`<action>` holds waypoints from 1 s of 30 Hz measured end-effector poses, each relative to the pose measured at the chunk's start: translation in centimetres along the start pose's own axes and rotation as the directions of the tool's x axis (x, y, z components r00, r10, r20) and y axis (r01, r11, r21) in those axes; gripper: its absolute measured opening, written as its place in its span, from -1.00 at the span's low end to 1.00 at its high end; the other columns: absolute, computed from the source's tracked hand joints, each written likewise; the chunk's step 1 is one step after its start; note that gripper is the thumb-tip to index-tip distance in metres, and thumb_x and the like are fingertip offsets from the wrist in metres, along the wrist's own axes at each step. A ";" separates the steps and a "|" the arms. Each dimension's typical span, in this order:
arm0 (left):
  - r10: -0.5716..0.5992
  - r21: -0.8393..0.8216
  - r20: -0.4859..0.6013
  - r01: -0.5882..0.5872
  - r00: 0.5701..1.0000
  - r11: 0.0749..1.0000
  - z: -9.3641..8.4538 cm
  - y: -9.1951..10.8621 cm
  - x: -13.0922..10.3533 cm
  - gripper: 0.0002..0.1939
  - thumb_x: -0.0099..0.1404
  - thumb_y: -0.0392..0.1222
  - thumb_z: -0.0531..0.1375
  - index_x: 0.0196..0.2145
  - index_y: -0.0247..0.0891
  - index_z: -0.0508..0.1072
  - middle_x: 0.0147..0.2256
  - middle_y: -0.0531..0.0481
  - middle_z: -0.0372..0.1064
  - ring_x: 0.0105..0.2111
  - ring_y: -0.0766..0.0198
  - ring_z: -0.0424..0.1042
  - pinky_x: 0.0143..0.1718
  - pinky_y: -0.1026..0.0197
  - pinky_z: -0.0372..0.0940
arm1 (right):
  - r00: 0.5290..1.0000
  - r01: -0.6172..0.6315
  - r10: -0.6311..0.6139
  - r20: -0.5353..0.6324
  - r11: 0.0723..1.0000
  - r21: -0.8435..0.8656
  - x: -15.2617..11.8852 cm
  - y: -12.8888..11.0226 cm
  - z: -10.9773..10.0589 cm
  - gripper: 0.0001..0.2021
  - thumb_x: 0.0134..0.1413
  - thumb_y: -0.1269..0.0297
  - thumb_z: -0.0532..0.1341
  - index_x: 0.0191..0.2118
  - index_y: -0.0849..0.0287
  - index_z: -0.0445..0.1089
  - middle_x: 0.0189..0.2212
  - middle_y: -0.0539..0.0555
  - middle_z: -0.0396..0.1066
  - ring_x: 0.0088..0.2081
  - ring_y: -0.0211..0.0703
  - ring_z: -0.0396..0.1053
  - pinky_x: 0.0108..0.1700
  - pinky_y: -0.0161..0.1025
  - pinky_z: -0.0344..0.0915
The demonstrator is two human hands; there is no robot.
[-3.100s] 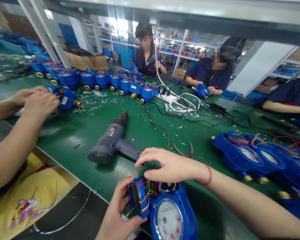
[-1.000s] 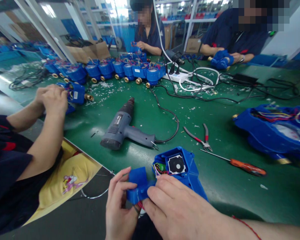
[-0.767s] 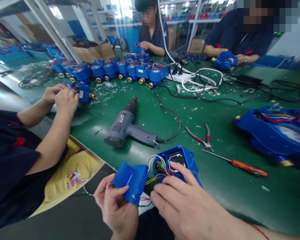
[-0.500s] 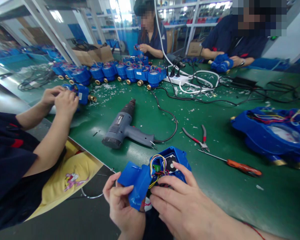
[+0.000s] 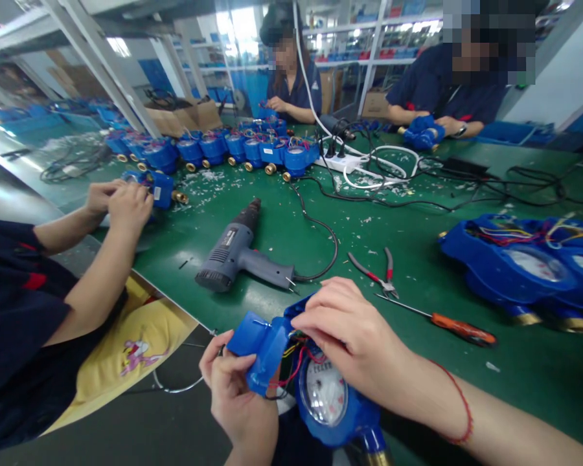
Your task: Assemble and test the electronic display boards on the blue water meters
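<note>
Green bench (image 5: 411,272), dial (image 5: 326,393) now showing, left fingers (image 5: 238,365) clamping blue cover (image 5: 268,355), right fingers (image 5: 323,317) curled, hold unclear

My feed shows me a blue meter (image 5: 360,417) with a white dial (image 5: 324,393), a blue cover (image 5: 260,356), red and yellow wires (image 5: 297,371), a green table (image 5: 291,226), a grey heat gun (image 5: 223,255), and yellow cloth (image 5: 104,366) with a pink cartoon figure (image 5: 138,355).
</note>
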State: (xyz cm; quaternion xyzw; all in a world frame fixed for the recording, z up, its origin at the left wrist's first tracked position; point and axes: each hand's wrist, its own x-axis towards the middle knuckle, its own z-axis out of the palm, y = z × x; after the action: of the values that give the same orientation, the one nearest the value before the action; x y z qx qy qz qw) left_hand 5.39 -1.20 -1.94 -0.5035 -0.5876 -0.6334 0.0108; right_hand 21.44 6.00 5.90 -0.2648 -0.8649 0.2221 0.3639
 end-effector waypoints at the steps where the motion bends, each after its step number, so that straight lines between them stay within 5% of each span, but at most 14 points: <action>1: -0.017 0.001 0.002 0.017 1.000 1.000 0.0 0.0 0.0 -0.72 0.03 -0.37 0.36 -0.40 -0.23 0.32 -0.11 -0.04 0.24 -0.05 0.29 0.31 -0.18 0.34 0.27 | 0.998 0.046 -0.047 -0.034 0.998 -0.048 -0.4 -0.2 0.0 -0.80 0.26 0.53 0.07 -0.24 0.27 0.44 -0.38 0.08 0.40 -0.30 -0.19 0.27 -0.08 -0.09 0.17; 10: -0.145 -0.105 0.046 0.149 0.988 0.983 0.8 0.8 -0.2 -0.71 0.06 -0.30 0.39 -0.43 -0.23 0.29 -0.13 0.01 0.23 -0.19 0.38 0.40 -0.19 0.40 0.29 | 0.994 0.095 -0.106 -0.031 0.966 -0.241 -2.6 -1.8 0.1 -0.68 0.33 0.50 -0.06 -0.30 0.31 0.42 -0.50 0.04 0.32 -0.41 -0.22 0.18 0.03 -0.11 0.06; 16: -0.112 -0.114 0.038 0.116 0.993 0.987 1.0 0.9 0.0 -0.73 0.05 -0.33 0.37 -0.44 -0.24 0.30 -0.15 0.01 0.22 -0.19 0.39 0.38 -0.21 0.42 0.29 | 0.995 -0.100 0.101 0.025 0.994 -0.043 -2.1 -2.0 -0.2 -0.83 0.24 0.47 0.03 -0.33 0.25 0.33 -0.39 0.05 0.32 -0.30 -0.17 0.20 -0.10 -0.10 0.08; 21: -0.075 -0.112 -0.004 0.074 0.997 0.991 1.4 1.1 -0.1 -0.73 0.03 -0.34 0.38 -0.45 -0.23 0.32 -0.17 0.01 0.21 -0.15 0.39 0.34 -0.22 0.45 0.28 | 0.898 -0.439 0.439 0.017 0.897 0.054 -0.6 -1.8 0.0 -0.77 0.18 0.25 0.21 -0.46 0.21 0.26 -0.36 0.02 0.27 -0.26 -0.14 0.19 -0.17 -0.12 0.05; 24: -0.084 -0.121 -0.018 0.081 0.996 0.989 1.7 1.4 0.1 -0.74 0.02 -0.34 0.38 -0.45 -0.23 0.33 -0.17 0.00 0.20 -0.12 0.37 0.32 -0.22 0.44 0.29 | 0.859 -0.511 0.508 0.063 0.859 0.041 0.3 -1.4 0.3 -0.78 0.14 0.30 0.25 -0.51 0.21 0.32 -0.32 0.01 0.32 -0.19 -0.12 0.21 -0.09 -0.06 0.02; 30: -0.110 -0.080 -0.003 0.109 0.994 0.991 2.0 1.7 -0.2 -0.77 0.04 -0.38 0.33 -0.45 -0.23 0.31 -0.17 0.01 0.17 -0.23 0.43 0.35 -0.31 0.47 0.28 | 0.767 -0.639 0.613 0.187 0.708 0.301 0.8 -1.3 0.2 -0.81 0.01 0.51 0.27 -0.56 0.21 0.38 -0.28 -0.01 0.36 -0.12 -0.16 0.28 0.00 -0.07 0.07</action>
State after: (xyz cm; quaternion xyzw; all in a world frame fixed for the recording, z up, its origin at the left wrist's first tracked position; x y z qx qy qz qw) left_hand 7.75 -0.33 -1.20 -0.4681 -0.5886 -0.6578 -0.0420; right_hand 20.40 5.50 6.95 -0.4654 -0.6829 0.4909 0.2757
